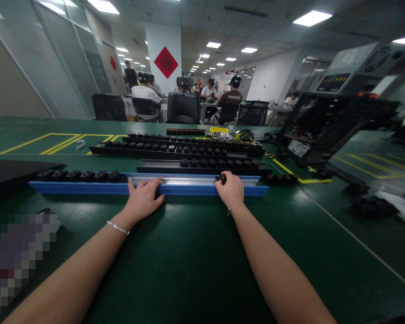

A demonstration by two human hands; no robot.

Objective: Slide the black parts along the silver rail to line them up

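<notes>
A long blue rail (189,190) with a silver inner channel lies crosswise on the green table. Several black socket-like modules (87,175) sit in its left part. My left hand (141,198) rests over the rail just right of those modules, its fingers spread and its thumb apart. My right hand (231,189) pinches a small black module (222,179) at the channel, towards the rail's right end. Whether this module touches the channel is hidden by my fingers.
Black rails (175,148) with more modules lie behind the blue one. Loose modules (280,179) sit at its right end. An open computer case (310,126) stands at the right, near a yellow tray (218,130). A black panel (13,175) lies left. People (232,92) sit beyond.
</notes>
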